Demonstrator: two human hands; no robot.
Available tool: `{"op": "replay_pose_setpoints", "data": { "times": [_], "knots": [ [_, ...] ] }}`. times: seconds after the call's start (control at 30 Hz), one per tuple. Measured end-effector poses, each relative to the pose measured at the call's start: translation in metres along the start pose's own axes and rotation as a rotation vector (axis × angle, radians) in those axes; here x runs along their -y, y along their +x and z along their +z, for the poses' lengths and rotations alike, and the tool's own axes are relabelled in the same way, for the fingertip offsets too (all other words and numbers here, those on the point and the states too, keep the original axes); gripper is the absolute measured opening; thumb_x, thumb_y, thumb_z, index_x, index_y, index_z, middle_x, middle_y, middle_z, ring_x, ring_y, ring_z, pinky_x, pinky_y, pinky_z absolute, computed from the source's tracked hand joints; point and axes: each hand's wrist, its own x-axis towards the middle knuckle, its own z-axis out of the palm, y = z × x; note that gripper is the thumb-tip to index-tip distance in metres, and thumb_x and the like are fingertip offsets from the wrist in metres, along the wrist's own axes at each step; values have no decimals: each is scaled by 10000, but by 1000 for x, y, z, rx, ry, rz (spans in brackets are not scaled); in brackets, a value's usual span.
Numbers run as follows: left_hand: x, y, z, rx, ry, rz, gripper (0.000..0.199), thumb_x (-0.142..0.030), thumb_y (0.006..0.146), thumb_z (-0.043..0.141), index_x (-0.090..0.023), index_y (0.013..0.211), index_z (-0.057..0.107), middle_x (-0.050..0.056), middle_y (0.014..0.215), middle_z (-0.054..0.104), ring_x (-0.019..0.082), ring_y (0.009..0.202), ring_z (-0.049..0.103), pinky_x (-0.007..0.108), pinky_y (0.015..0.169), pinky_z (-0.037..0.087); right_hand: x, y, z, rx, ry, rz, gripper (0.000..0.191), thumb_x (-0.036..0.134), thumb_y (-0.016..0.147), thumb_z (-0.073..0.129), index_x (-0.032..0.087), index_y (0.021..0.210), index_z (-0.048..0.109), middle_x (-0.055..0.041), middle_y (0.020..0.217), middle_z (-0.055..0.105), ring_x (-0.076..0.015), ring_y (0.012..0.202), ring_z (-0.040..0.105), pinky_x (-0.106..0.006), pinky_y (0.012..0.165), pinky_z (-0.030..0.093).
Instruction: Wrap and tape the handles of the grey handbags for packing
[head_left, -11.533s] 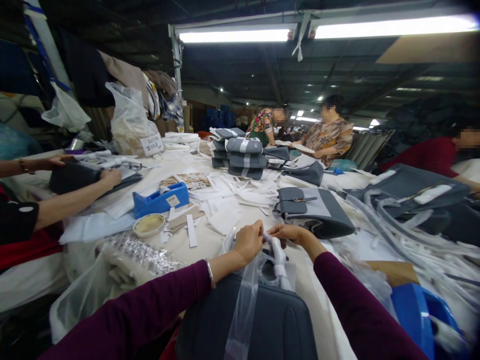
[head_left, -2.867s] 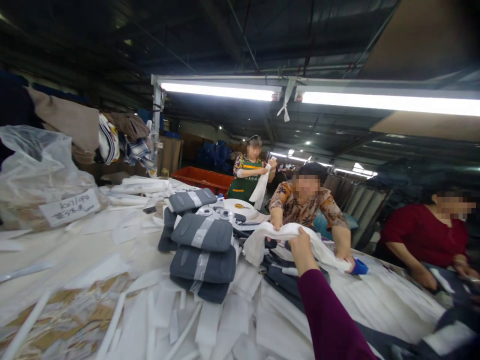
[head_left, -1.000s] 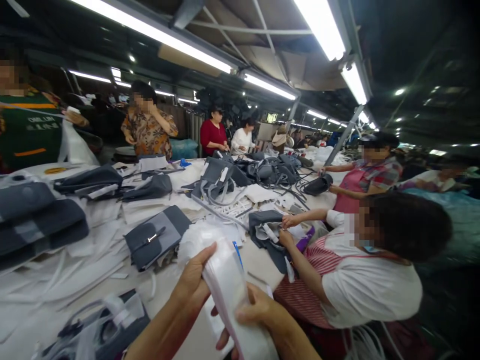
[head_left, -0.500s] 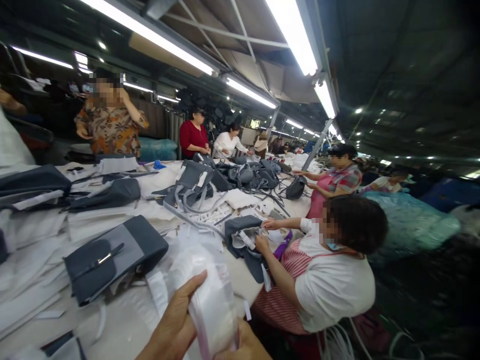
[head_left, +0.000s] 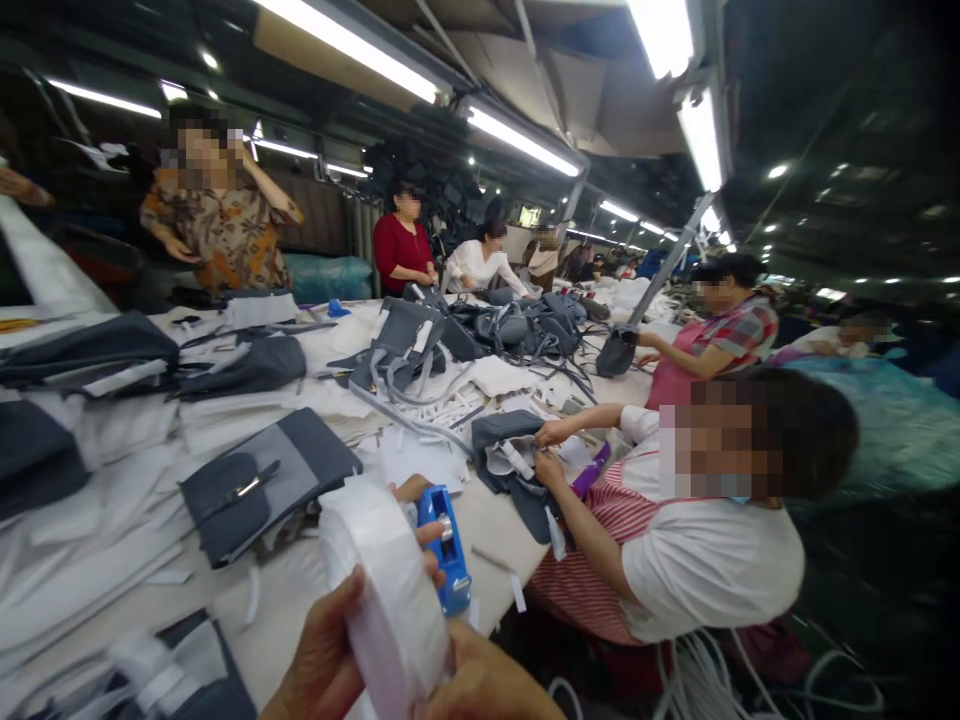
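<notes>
A thick folded bundle of whitish translucent plastic bags (head_left: 386,590) is held up in front of me. My left hand (head_left: 330,640) closes on its left side, thumb across the front. At the lower right edge, my right hand (head_left: 480,680) pinches the bundle, its fingertips partly hidden. A blue tape dispenser (head_left: 448,555) shows just behind the bundle. Fingers emerging past the bundle's right edge touch this dispenser; they seem to be my left hand's, but the link is covered. I cannot tell whether they grip the dispenser.
A grey bag with a buckled strap (head_left: 259,490) lies left of my hands on the white sheet-covered table (head_left: 285,640). A co-worker (head_left: 675,560) at the right handles a dark bag (head_left: 510,470). More dark bags (head_left: 525,330) are heaped farther back, with several people around the table.
The view has shifted, so the table and people sit farther right. The plastic bundle is turned more edge-on and higher. The blue tape dispenser and the fingers beside it now show behind it.
</notes>
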Motion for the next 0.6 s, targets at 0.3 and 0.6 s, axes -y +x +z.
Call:
{"op": "replay_pose_setpoints", "data": {
  "times": [0.3,0.6],
  "knots": [
    [-14,-10,0,153,-61,270,554,-190,744,646,-225,1279,505,0,752,455,135,694,481,344,781,483,-12,22,8,171,89,113,788,216,466,860,81,1195,594,-93,882,693,-194,723,647,-291,716,491],
    [-61,-35,4,79,-184,429,517,-178,737,673,-192,1226,506,-29,701,358,86,591,395,242,579,424,4,45,4,255,-293,170,395,408,864,622,150,1157,567,-76,1126,605,-208,946,610,-400,821,528]
  ]
}}
